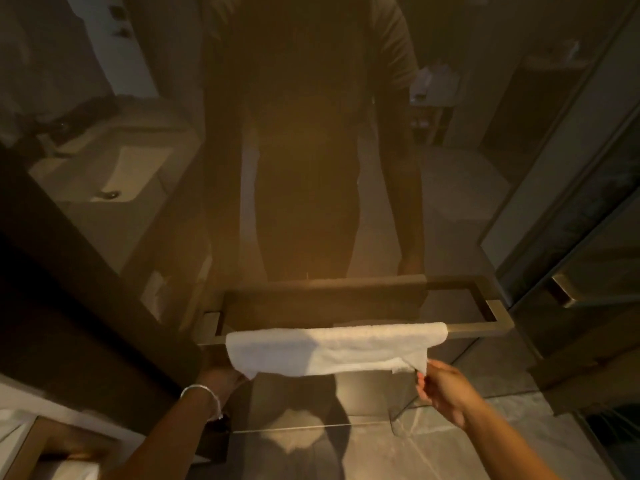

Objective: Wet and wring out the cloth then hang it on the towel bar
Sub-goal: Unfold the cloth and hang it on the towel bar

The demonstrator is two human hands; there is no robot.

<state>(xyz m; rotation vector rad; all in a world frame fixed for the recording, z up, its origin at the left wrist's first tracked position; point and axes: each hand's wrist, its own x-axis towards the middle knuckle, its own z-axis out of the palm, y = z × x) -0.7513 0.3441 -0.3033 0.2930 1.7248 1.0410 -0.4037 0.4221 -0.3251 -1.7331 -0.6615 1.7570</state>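
Observation:
A white cloth point(332, 348) lies draped over the brass towel bar point(478, 328), which is fixed to a glass panel. The cloth covers most of the bar's length and hangs down in front. My left hand point(221, 379), with a silver bangle on the wrist, grips the cloth's lower left corner from below. My right hand point(440, 389) pinches the lower right corner between thumb and fingers.
The glass panel point(311, 168) reflects a person's body and a white sink point(114, 174) at the left. A door handle point(568, 292) sits on dark glass at the right. Grey marble floor tiles point(467, 441) lie below. A pale counter edge point(41, 445) stands at the lower left.

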